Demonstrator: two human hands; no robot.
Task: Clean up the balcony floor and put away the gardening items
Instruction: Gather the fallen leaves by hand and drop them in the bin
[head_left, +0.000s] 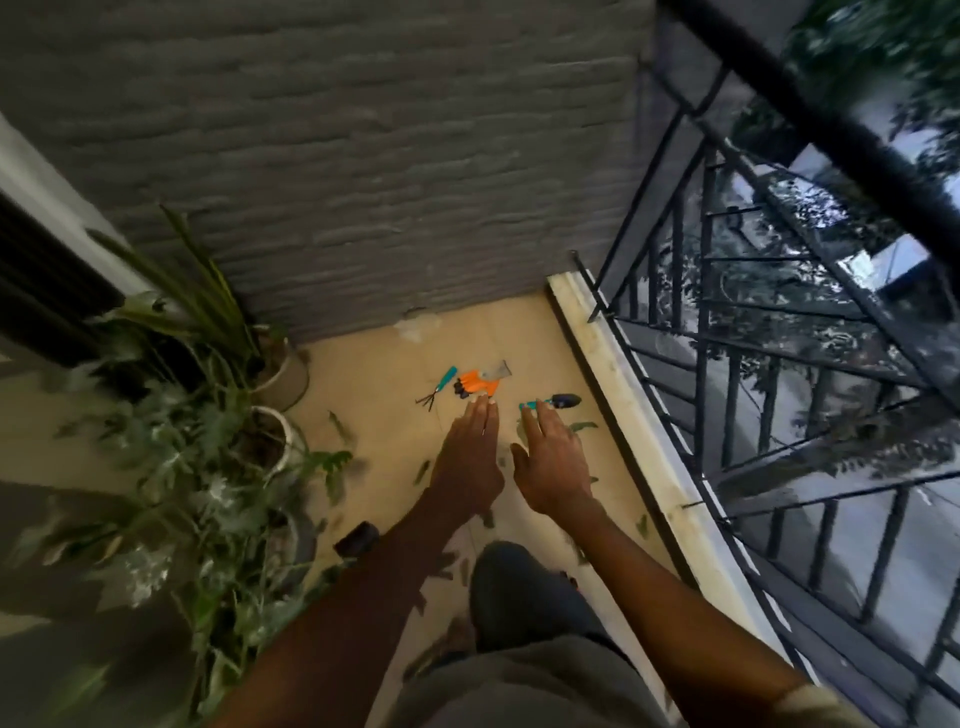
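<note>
On the tan balcony floor (379, 374) lie an orange and grey gardening glove (480, 383), a small hand rake with a teal handle (439, 387) to its left, and a trowel with a teal handle and dark blade (553, 401) to its right. My left hand (470, 457) stretches forward with straight fingers, its tips just short of the glove. My right hand (553, 460) is also flat and spread, fingertips near the trowel's handle end. Neither hand holds anything. Fallen green leaves (582, 427) are scattered on the floor around my hands and knee.
Potted plants (208, 441) crowd the left side, with pale pots (288, 376) against the grey brick wall (363, 156). A pale stone curb (613, 374) and black metal railing (727, 338) close the right side. My knee (519, 587) is low in the middle.
</note>
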